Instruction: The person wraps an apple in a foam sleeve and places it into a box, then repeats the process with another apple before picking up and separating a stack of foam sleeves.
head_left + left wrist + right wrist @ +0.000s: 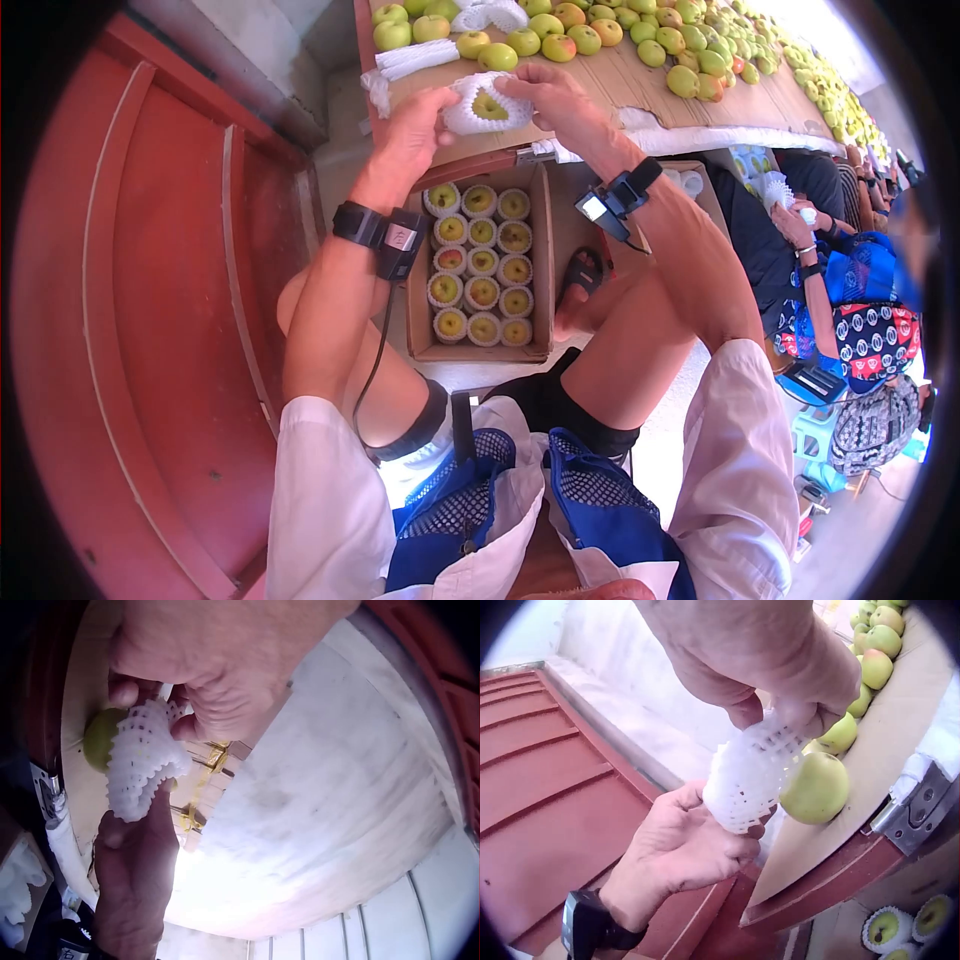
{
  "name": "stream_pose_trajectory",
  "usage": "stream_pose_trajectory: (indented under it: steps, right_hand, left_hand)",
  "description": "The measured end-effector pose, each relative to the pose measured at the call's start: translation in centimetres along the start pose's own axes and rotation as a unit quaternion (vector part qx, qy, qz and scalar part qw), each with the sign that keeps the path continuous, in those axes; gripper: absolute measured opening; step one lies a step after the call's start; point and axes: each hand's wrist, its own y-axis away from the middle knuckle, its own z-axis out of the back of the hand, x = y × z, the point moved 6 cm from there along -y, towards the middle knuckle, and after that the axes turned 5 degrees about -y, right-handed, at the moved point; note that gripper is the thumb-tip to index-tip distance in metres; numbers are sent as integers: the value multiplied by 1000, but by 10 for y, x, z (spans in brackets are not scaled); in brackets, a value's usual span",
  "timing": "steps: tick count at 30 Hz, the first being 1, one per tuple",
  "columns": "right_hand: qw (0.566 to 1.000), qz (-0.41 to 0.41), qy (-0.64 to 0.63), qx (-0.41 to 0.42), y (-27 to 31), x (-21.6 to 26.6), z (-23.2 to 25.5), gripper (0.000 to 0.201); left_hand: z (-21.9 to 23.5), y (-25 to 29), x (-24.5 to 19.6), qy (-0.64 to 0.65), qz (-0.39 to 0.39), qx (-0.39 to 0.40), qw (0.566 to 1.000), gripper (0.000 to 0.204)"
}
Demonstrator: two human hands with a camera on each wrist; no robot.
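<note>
Both hands hold one green apple half inside a white foam net sleeve above the table's near edge. My left hand grips the sleeve's left side; the right hand pinches its right side. The left wrist view shows the sleeve stretched over the apple between the left hand and the right hand. Seen from the right wrist, the apple sticks out of the sleeve, with the right hand above and the left hand below.
A cardboard box under the table holds several netted apples in rows. Many loose green apples cover the cardboard-topped table. Spare foam nets lie on it. A red panel stands left. Another person sits right.
</note>
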Motion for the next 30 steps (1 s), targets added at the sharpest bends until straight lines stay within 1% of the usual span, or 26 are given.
stream_pose_trajectory:
  steps: [2, 5, 7, 8, 10, 11, 13, 14, 16, 18, 19, 20, 22, 23, 26, 30]
  right_hand:
    - [1000, 1, 19, -20, -6, -6, 1, 28]
    - [996, 35, 51, -58, -11, -9, 0, 30]
    - [991, 70, 87, -70, -33, -30, 6, 40]
    - [988, 86, 105, -75, -36, -30, 5, 45]
    - [978, 85, 170, -90, -39, -34, 7, 44]
    - [971, 84, 203, -96, -36, -32, 6, 43]
    - [966, 88, 219, -105, -27, -28, 4, 42]
    - [963, 92, 227, -110, -24, -25, 3, 42]
    - [938, 170, 280, -110, -27, -32, 1, 41]
    - [948, 167, 247, -116, -27, -32, -1, 40]
    - [967, 124, 186, -120, -31, -37, 0, 39]
    - [981, 79, 125, -124, -32, -38, 0, 38]
    - [983, 116, 67, -126, -29, -27, 2, 38]
    - [982, 135, 38, -127, -27, -23, 2, 38]
    - [982, 144, 8, -123, -20, -10, 4, 38]
    - [979, 134, -39, -145, -12, -2, 1, 37]
  left_hand:
    - [5, -5, 6, -19, 2, -18, 1000, 20]
    - [0, -6, 8, -54, 6, -45, 998, 20]
    - [-4, -4, 7, -81, 3, -54, 995, 20]
    - [-3, -6, 10, -96, 2, -55, 994, 20]
    - [-2, -11, 17, -124, -3, -57, 991, 21]
    - [-3, -11, 17, -160, 4, -68, 985, 22]
    - [-5, -10, 16, -233, 19, -89, 968, 25]
    - [-1, -15, 20, -259, 3, -106, 960, 27]
    - [9, -30, 33, -309, -30, -138, 940, 33]
    - [8, -31, 32, -306, -31, -148, 940, 34]
    - [7, -31, 31, -305, -31, -154, 940, 34]
    - [1, -26, 26, -253, -35, -148, 955, 33]
    - [-13, -5, 7, -146, -43, -140, 978, 31]
    - [-14, -1, 5, -142, -44, -129, 980, 31]
    - [-20, 3, -2, -119, -48, -98, 987, 29]
    - [-22, 8, -3, -50, -48, -66, 995, 28]
